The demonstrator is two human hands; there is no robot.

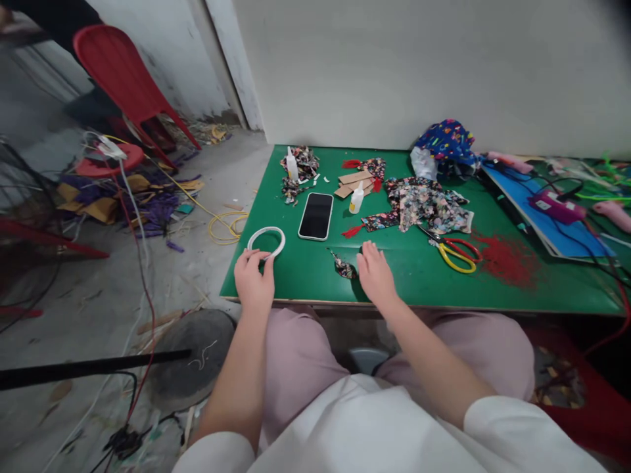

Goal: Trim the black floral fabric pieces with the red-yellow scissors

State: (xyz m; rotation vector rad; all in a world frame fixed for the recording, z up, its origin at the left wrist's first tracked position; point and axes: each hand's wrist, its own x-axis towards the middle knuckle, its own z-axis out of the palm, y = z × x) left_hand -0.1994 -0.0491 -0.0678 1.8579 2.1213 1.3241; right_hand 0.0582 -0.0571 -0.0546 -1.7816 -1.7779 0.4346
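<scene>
My left hand (254, 279) is at the table's front left, thumb and fingers closed on the near edge of a thin white ring (282, 242) that looks like a roll of tape. My right hand (375, 272) lies flat on the green table (305, 279), fingers stretched forward. Just left of its fingers is a small twisted piece of dark floral cloth (344, 268). A phone (316, 216) with a dark screen lies beyond, between the hands. Behind it stand a small glue bottle (356, 198) and a second white bottle (292, 164).
Yellow-and-red-handled scissors (456, 255) lie right of my right hand, near floral cloth pieces (428, 205) and red powder (507, 259). Farther right are a blue folder (537, 213) and a purple glue gun (557, 207) with cables. A red chair (121, 72) stands back left, near a person.
</scene>
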